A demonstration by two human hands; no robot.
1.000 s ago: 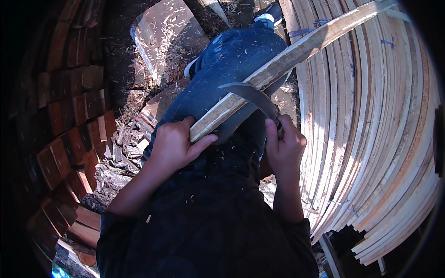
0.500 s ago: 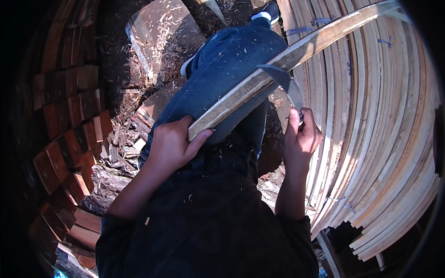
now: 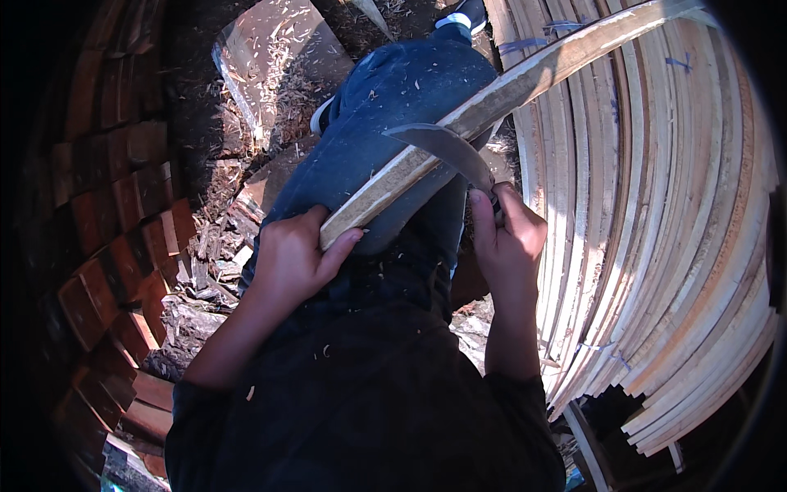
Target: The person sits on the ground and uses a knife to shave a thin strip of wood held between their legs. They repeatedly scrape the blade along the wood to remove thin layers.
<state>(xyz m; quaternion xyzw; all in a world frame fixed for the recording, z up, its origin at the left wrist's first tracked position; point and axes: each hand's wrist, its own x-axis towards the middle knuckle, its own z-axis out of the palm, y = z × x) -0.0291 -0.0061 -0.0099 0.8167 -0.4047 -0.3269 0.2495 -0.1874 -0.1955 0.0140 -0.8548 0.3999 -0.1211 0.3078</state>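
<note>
Curved knife (image 3: 454,152) shifted leftward in right grip (image 3: 510,234); left grip (image 3: 288,256) clasps rough wooden strip (image 3: 385,188).

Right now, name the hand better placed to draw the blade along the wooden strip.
Probably the right hand: it already holds the curved blade, which crosses the wooden strip. The left hand grips the strip's near end.

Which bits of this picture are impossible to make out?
All in the head view:
Handle of the curved knife: mostly covered by the right fingers.
Far end of the wooden strip: cut off at the upper right edge.
Reddish-brown blocks: fade into the dark left rim.
</note>
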